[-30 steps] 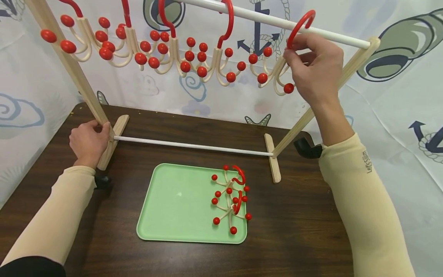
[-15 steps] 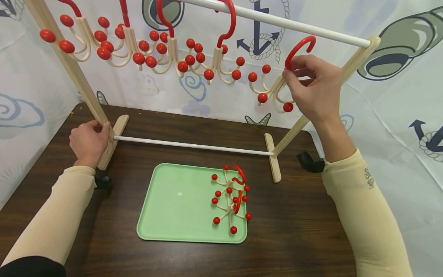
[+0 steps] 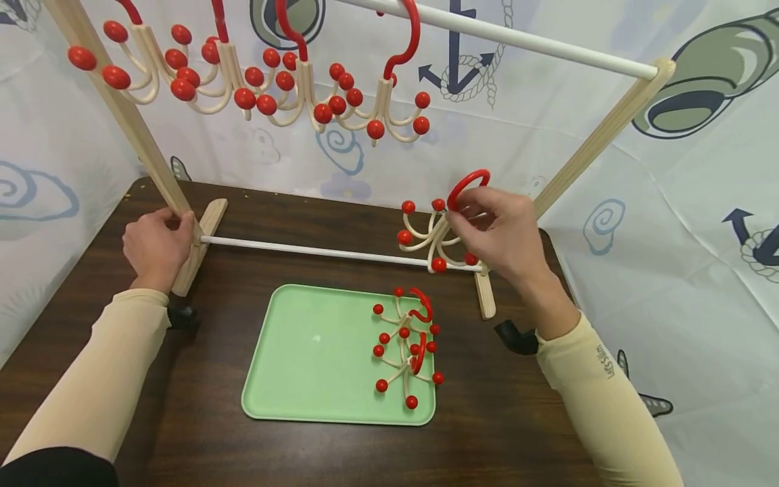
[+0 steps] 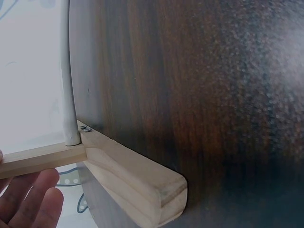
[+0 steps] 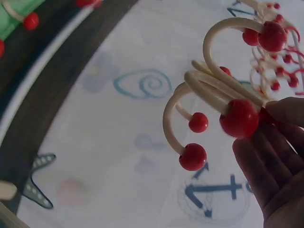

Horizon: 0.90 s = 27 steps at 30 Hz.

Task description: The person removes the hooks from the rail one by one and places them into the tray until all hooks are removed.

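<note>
Two hangers (image 3: 409, 366) on the tray (image 3: 316, 358), at right; rack (image 3: 599, 141) behind

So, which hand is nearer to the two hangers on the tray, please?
Right: the right hand holds another hanger up and to the right of the two hangers; the left hand is farther off to their left, gripping a wooden upright.

Wrist views look dim, glare hazing the tabletop (image 4: 213, 104).

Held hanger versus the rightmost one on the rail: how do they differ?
The held hanger tilts; the hung hanger is nearly upright. The right hand pinches the held hanger; the hung hanger hangs from the rail. Both have red hooks, pale curved arms and red balls.
</note>
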Each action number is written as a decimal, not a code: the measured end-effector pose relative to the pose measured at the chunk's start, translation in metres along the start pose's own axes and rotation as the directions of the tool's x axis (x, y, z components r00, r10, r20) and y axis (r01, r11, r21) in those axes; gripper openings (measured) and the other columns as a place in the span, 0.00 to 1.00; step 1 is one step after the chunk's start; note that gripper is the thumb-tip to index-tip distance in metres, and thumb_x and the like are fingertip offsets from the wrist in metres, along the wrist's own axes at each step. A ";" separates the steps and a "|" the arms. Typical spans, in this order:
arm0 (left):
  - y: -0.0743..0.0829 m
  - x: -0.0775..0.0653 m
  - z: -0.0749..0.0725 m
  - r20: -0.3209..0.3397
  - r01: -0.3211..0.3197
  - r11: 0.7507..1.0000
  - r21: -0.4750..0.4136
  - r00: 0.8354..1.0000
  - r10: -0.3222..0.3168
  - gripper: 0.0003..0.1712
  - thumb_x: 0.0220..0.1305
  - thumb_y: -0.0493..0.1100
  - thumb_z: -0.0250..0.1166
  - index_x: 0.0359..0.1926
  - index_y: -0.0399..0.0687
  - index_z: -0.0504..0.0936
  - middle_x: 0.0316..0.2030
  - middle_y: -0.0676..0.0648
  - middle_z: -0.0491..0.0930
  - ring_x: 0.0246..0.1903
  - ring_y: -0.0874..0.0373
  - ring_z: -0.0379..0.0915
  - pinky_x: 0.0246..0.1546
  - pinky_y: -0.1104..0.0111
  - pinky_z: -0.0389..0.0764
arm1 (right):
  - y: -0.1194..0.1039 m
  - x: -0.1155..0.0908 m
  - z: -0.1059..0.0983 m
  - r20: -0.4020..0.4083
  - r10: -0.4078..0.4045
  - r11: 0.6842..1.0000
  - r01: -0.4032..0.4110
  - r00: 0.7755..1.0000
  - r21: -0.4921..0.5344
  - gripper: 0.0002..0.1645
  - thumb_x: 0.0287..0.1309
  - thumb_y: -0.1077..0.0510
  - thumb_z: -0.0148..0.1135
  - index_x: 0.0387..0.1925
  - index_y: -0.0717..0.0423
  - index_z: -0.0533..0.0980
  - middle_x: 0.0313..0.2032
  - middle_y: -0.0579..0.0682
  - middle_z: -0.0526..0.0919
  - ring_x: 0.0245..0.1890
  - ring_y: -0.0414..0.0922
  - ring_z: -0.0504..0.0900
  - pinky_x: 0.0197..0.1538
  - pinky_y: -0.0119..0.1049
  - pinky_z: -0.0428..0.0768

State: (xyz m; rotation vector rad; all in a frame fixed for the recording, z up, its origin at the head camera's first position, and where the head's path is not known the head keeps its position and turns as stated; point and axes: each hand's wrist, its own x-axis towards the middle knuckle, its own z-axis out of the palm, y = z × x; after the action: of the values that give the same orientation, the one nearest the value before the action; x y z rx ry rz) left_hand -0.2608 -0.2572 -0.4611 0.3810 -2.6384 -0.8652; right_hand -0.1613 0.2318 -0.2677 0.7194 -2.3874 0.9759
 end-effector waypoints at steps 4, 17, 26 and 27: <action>-0.001 0.000 -0.001 -0.003 0.001 1.000 0.002 1.000 -0.001 0.33 0.70 0.59 0.50 0.51 0.32 0.82 0.40 0.30 0.82 0.38 0.34 0.76 0.31 0.50 0.66 | -0.002 -0.011 0.020 0.069 -0.034 0.999 0.032 0.997 0.034 0.06 0.54 0.66 0.69 0.35 0.60 0.84 0.32 0.48 0.87 0.30 0.41 0.85 0.36 0.37 0.82; -0.001 -0.002 0.000 0.000 0.005 1.000 0.005 1.000 -0.005 0.33 0.70 0.59 0.50 0.50 0.32 0.82 0.40 0.30 0.82 0.38 0.34 0.75 0.31 0.51 0.65 | -0.016 -0.035 0.082 0.240 -0.080 0.995 0.064 0.967 0.074 0.04 0.54 0.66 0.68 0.33 0.58 0.83 0.32 0.46 0.86 0.31 0.38 0.85 0.36 0.33 0.81; -0.001 -0.002 -0.001 -0.002 0.007 1.000 0.004 1.000 -0.007 0.33 0.70 0.59 0.50 0.51 0.32 0.82 0.40 0.30 0.82 0.37 0.35 0.75 0.28 0.54 0.64 | -0.020 -0.043 0.105 0.393 -0.038 0.999 0.039 0.919 0.005 0.06 0.55 0.63 0.71 0.36 0.55 0.84 0.30 0.44 0.86 0.29 0.33 0.83 0.35 0.31 0.79; 0.000 -0.002 -0.001 -0.002 0.006 1.000 0.003 1.000 -0.006 0.34 0.70 0.59 0.50 0.51 0.32 0.82 0.40 0.30 0.82 0.37 0.35 0.75 0.28 0.54 0.64 | -0.020 -0.043 0.107 0.409 -0.029 0.999 0.034 0.912 -0.005 0.06 0.54 0.63 0.71 0.36 0.54 0.85 0.30 0.43 0.86 0.28 0.32 0.82 0.35 0.29 0.79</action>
State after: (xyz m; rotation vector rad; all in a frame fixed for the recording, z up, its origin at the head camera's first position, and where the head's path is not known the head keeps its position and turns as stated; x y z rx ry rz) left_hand -0.2585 -0.2573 -0.4613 0.3900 -2.6382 -0.8625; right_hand -0.1390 0.1537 -0.3518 1.0422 -2.7225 0.8629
